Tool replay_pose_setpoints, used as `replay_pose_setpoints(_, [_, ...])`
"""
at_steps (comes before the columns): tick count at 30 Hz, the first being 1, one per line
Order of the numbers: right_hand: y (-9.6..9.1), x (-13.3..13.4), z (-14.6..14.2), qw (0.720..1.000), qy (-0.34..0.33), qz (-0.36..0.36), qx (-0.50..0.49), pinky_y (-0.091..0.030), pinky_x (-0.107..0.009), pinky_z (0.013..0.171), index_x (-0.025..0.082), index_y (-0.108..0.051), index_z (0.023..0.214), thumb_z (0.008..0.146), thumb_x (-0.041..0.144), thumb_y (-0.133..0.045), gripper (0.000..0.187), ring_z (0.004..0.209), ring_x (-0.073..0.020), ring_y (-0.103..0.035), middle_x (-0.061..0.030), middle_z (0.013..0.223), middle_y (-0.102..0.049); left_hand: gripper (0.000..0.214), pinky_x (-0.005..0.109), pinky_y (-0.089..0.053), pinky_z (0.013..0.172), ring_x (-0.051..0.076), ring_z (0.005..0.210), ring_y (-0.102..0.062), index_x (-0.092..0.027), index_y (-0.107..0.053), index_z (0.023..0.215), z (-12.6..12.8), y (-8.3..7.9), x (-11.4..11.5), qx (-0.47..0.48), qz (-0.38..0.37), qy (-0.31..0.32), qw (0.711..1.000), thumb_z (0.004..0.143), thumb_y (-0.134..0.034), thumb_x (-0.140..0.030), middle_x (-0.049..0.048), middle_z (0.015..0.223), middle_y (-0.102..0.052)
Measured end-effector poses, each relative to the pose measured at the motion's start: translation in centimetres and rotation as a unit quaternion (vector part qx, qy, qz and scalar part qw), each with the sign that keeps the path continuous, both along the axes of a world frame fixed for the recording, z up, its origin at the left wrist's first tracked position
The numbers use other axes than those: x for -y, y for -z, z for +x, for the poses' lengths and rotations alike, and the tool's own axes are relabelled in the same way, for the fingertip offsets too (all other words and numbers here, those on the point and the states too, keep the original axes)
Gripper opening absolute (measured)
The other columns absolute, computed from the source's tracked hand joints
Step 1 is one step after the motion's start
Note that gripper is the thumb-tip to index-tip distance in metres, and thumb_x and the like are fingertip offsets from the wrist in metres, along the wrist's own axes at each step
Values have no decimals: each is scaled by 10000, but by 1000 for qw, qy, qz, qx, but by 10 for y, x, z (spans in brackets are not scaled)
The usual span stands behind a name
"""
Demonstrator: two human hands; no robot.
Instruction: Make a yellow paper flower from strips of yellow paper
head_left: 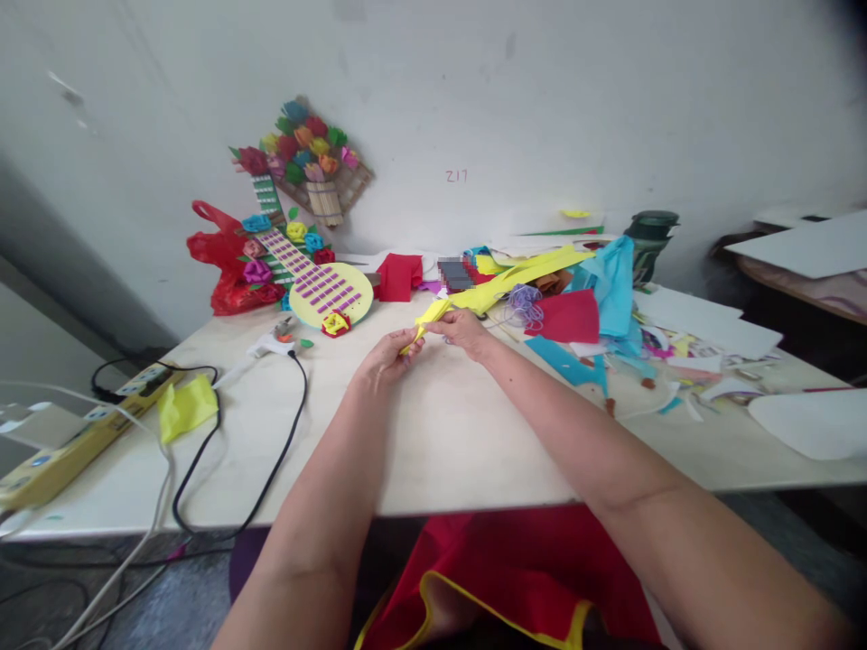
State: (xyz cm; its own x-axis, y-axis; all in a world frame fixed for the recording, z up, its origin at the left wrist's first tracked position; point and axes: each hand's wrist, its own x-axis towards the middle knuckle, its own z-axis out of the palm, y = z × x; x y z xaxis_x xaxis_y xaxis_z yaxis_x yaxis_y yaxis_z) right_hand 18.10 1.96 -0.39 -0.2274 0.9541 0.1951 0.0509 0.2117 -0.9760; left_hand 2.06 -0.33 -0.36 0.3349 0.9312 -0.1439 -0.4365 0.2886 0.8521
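Over the middle of the table, a small piece of yellow crepe paper [434,312] is pinched between both hands. My left hand [391,355] is closed on its lower left end, which looks gathered or twisted. My right hand [461,330] grips the other side, fingers pressed together. Just behind my right hand lies a long yellow paper strip [528,273], and a tangle of purple string [524,307] sits beside it. A glue gun [271,343] with a black cord rests on the table to the left of my left hand.
A flower-decorated paper guitar [331,293] leans back left near a red plastic bag [234,262]. Yellow power strip [81,442] and cords occupy the left edge. Red paper [564,316], blue paper [613,284], scraps and a dark bottle [650,244] fill the right.
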Motion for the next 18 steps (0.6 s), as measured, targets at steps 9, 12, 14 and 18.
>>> replay_pose_setpoints(9, [-7, 6, 5, 1000, -14, 20, -7, -174, -211, 415, 102, -649, 640, 556, 415, -681, 325, 424, -28, -224, 73, 446, -354, 68, 85, -403, 382, 37, 462, -495, -80, -586, 801, 0, 2, 1, 7, -10, 56, 998, 800, -521, -97, 28, 598, -533])
replay_pose_setpoints(12, [-9, 5, 11, 998, -52, 27, -5, -176, -211, 412, 104, -651, 650, 581, 373, -656, 278, 421, -33, -234, 65, 445, -380, 82, 84, -391, 372, 36, 452, -489, -71, -582, 805, 1, 0, 2, 4, -16, 64, 998, 806, -501, -84, 29, 590, -524])
replay_pose_setpoints(14, [-11, 3, 18, 995, -94, 25, 1, -211, -209, 419, 107, -663, 680, 600, 338, -619, 249, 426, -39, -270, 49, 471, -435, 97, 77, -376, 363, 29, 432, -470, -67, -578, 814, 2, -2, 4, 8, -24, 60, 998, 812, -482, -72, 25, 580, -514])
replay_pose_setpoints(18, [-14, 1, 27, 992, -88, 65, 59, -332, -216, 507, 117, -690, 723, 564, 272, -631, 230, 506, -67, -411, 8, 576, -574, 103, 67, -365, 358, 25, 427, -460, -79, -570, 836, 2, -3, 3, 17, -40, 45, 998, 813, -471, -65, 16, 572, -506])
